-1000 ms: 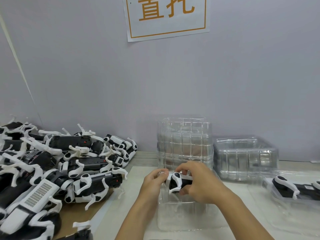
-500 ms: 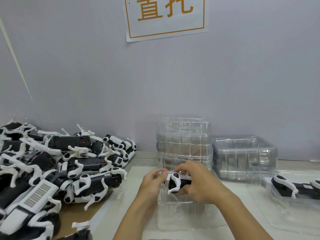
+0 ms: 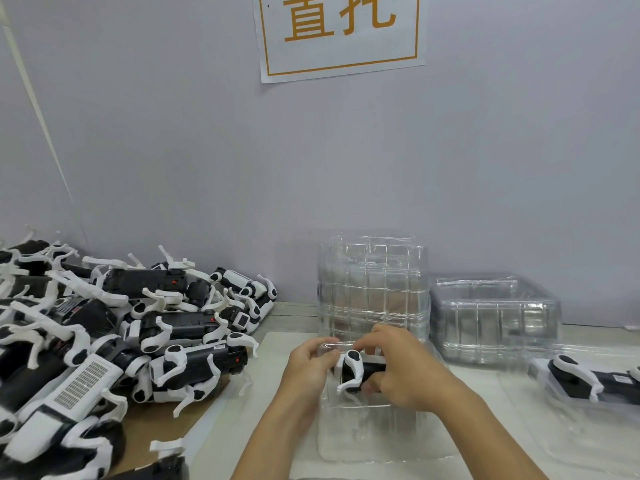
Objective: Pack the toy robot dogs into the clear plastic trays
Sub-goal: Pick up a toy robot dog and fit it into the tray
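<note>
A black-and-white toy robot dog [image 3: 356, 370] is held between both hands over a clear plastic tray [image 3: 363, 434] lying in front of me. My right hand [image 3: 401, 368] grips the dog's body, fingers curled over it and hiding most of it. My left hand [image 3: 311, 367] pinches the dog's near end at the tray's far rim. Another robot dog [image 3: 588, 377] lies in a clear tray [image 3: 568, 420] at the right. A pile of loose robot dogs [image 3: 114, 327] covers the left of the table.
A tall stack of clear trays [image 3: 372, 289] stands behind my hands, with a lower stack [image 3: 493, 317] to its right. A brown cardboard sheet [image 3: 152, 427] lies under the pile. The grey wall [image 3: 346, 168] carries a paper sign [image 3: 341, 32].
Both hands and the held dog have stayed almost in place; the view has shifted only slightly.
</note>
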A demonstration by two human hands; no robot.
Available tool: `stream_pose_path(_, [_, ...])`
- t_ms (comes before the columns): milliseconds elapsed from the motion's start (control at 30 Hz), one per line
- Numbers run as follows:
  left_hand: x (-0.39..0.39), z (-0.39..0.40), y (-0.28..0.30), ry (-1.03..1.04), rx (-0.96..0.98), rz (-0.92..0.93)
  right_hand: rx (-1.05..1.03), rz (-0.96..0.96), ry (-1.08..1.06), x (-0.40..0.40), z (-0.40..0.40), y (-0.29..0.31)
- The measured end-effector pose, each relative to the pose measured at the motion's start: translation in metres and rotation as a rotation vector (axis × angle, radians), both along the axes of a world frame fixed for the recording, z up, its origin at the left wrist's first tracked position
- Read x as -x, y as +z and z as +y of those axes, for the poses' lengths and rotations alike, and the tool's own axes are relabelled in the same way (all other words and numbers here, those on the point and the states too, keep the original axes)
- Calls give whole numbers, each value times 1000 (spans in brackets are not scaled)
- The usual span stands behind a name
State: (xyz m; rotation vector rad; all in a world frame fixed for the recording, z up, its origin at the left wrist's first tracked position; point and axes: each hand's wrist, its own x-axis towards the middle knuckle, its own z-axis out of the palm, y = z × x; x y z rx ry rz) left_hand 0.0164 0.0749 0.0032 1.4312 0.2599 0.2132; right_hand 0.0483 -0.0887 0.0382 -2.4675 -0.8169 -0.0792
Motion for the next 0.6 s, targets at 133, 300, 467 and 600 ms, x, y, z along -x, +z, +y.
stream_pose_path(133, [2,0,1,-11,27,-8,-5,13,2,1,0,1])
stream_pose_path(300, [1,1,5,-4,-45,30,-4,14,1,2,0,1])
stream_pose_path(467, [-2,1,9,17,-155,91,6,8,0,2,1,1])
stream_pose_path(600, [-3,1,9,29,-201,127,-4,21,2,2,1,0])
